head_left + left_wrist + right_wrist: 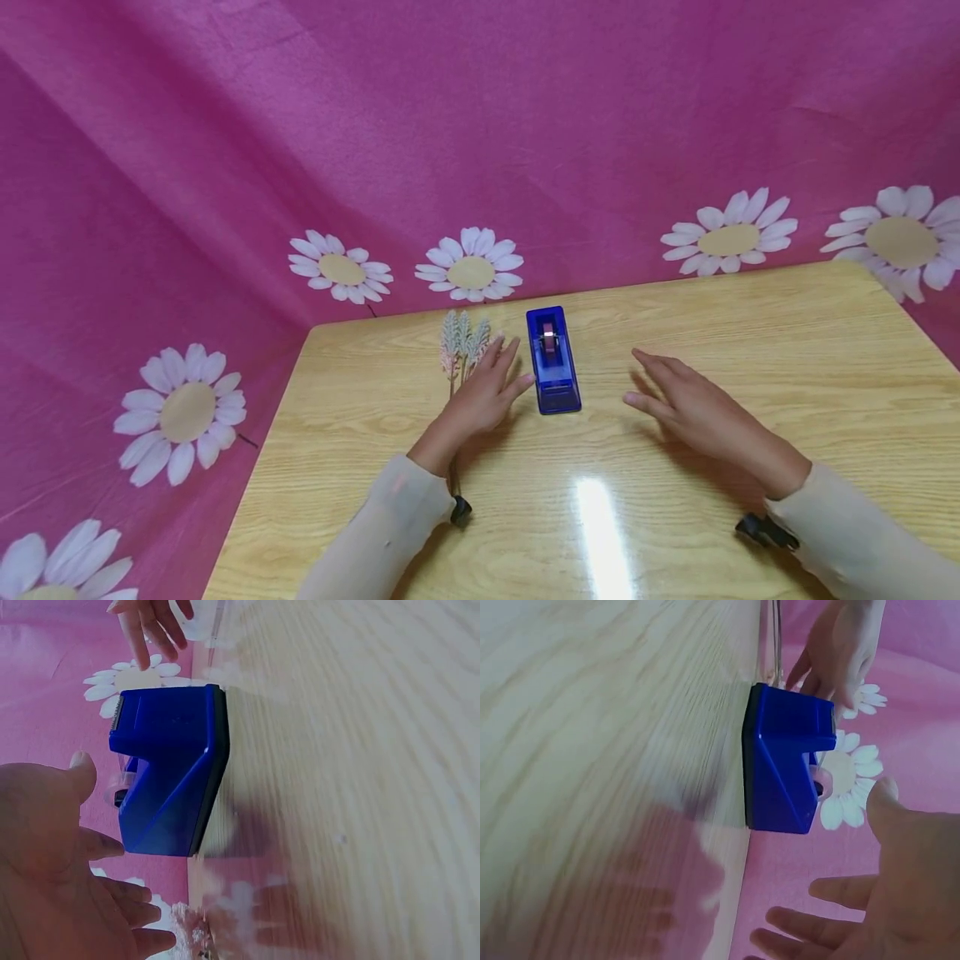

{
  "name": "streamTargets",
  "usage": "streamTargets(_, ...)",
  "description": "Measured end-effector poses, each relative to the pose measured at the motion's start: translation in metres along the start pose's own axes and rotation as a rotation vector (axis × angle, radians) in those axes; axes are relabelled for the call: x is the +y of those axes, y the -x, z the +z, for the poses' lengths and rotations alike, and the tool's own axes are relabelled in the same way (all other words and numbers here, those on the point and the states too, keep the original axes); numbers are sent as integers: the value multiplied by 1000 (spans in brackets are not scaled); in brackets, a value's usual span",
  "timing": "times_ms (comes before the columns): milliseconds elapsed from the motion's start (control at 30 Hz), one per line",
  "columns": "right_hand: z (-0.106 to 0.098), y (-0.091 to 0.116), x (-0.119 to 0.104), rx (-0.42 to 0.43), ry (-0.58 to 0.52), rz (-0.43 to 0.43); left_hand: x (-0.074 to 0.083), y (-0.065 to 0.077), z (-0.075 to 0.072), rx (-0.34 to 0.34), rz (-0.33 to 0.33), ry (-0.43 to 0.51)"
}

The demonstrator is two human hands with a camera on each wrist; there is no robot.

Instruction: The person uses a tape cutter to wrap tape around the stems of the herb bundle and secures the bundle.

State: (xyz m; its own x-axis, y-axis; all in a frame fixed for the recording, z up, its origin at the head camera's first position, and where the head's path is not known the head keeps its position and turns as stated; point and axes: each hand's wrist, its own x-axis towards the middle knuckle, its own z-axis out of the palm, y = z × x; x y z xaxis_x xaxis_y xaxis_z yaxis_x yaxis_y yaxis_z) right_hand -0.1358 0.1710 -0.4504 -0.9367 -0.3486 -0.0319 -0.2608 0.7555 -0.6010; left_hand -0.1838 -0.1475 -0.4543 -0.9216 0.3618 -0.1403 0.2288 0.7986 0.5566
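Note:
A blue tape dispenser (556,375) stands on the wooden table, with a small roll of tape (549,337) in its far part and a toothed cutting edge seen in the left wrist view. Just left of it hovers my left hand (482,397), fingers spread and thumb close to its side, holding nothing. My right hand (690,406) is held apart from the dispenser on its right, fingers extended, also with nothing in it. Under and behind the left hand lie stems of artificial flowers (450,342) with pale green and pink heads, partly hidden by that hand.
The wooden table (360,392) meets a pink cloth (570,150) printed with white daisies at its back and left. Bright light reflects off the near tabletop. Each wrist wears a black strap fitting (767,531).

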Motion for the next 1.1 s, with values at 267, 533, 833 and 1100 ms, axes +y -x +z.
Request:
streamTargets(267,5,-10,-9,-2,-68,-57,7,-13,0,-23,-8,60)
streamTargets(533,14,-22,-17,13,-172,-85,10,-24,3,11,32,160)
streamTargets(833,26,-37,-29,63,-255,-85,15,-36,12,69,25,269)
streamTargets(1100,35,-51,-39,17,-425,2,18,-41,18,75,36,411)
